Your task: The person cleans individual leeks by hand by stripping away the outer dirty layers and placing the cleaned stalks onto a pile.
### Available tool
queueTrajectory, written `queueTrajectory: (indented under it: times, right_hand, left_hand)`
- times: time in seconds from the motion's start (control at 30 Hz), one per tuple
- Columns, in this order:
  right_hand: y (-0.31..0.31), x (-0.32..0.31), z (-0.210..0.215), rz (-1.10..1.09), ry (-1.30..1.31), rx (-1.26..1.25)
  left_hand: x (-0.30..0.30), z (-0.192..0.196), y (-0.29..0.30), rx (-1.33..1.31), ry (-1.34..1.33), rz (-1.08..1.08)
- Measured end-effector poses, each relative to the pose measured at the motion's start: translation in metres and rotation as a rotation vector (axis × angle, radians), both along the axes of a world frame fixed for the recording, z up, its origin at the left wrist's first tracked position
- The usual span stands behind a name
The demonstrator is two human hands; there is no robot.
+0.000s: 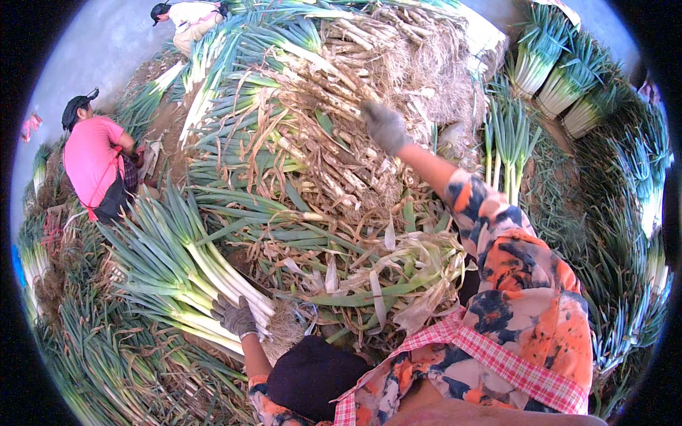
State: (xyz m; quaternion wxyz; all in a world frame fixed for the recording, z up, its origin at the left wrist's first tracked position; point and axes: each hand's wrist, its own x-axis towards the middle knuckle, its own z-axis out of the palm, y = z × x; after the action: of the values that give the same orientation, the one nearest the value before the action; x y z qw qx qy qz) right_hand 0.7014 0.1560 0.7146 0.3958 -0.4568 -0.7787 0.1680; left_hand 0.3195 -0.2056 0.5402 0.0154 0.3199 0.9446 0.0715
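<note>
Head view: the left hand (234, 316), gloved in grey, sits at about seven o'clock and is clenched around the white stalks of a bundle of leeks (181, 266), whose green leaves fan out toward nine o'clock and whose root tuft (284, 328) lies just beside the hand at six. The right hand (384, 126), also gloved, is stretched out toward twelve o'clock and rests on the big pile of untrimmed leeks (334, 121); its fingers curl down into the dry husks, but whether they have closed on a stalk I cannot tell. Peeled skins and trimmings (369, 277) lie in the middle, between the two hands.

By the look of it, the step in hand is gathering: one cleaned bunch is kept steady at the left while the right reaches for another stalk. The next move seems to call for a firm grip on a single stalk and a pull clear of the tangled husks.

At one o'clock stand tied bundles (568, 78); at nine o'clock a person in a pink shirt (92, 160) crouches, and another person (186, 15) works at eleven.
</note>
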Motion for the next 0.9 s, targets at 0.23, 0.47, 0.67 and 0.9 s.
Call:
queueTrajectory:
  times: [0.23,0.47,0.67,0.9]
  right_hand:
    - [0.187,0.046,-0.021,-0.264,-0.721,-0.149]
    - [-0.011,0.012,0.043,0.023,0.316,-0.638]
    - [-0.137,0.083,-0.034,-0.008,0.606,-0.95]
    - [-0.251,0.086,-0.001,0.049,0.497,-0.793]
  left_hand:
    - [0.016,0.018,0.014,-0.106,-0.025,-0.079]
    - [0.001,0.017,-0.015,-0.111,0.0,-0.031]
    - [0.02,0.081,0.019,-0.471,-0.08,-0.103]
    - [0.079,0.173,0.099,0.426,-0.839,-0.714]
